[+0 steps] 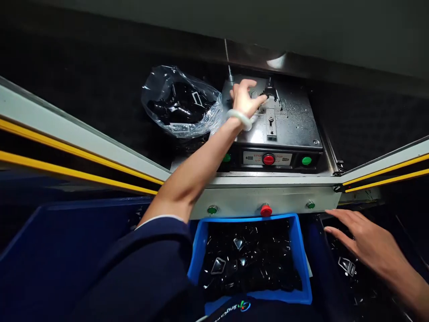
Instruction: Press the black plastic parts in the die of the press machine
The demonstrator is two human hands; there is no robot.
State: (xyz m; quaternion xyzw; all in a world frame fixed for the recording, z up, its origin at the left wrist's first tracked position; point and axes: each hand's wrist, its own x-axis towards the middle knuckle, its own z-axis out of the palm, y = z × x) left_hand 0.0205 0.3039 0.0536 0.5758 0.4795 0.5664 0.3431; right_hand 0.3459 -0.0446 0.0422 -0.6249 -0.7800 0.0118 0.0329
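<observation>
Dark walls and a dim bay surround the work, with a white frame edged by yellow strips [83, 160] at the left and a similar one at the right. In the head view, a metal box [295, 129] stands in the middle of the bay, its top sprinkled with small specks, and a thin coiled hose [227, 56] rises at its back left. A black part [271, 92] sits on the pale block of a holder [271, 123] on top of this box. The left hand [246, 98], with a pale bracelet [239, 117] at its wrist, reaches in here; its fingers are bent and well apart from the thumb, whose tip is at the black part, though I cannot tell whether it touches. Left of the box lies a clear plastic bag [187, 130] with glossy black pieces inside. A red button [268, 159] is on the box's front, and a white panel [241, 201] below bears another red button between two green ones. Beneath that panel, a blue bin [304, 268] holds many shiny black pieces. The right hand [363, 235] hangs above more dark pieces [346, 267] at the right, its fingers stretched out and the thumb held apart, gripping nothing.
</observation>
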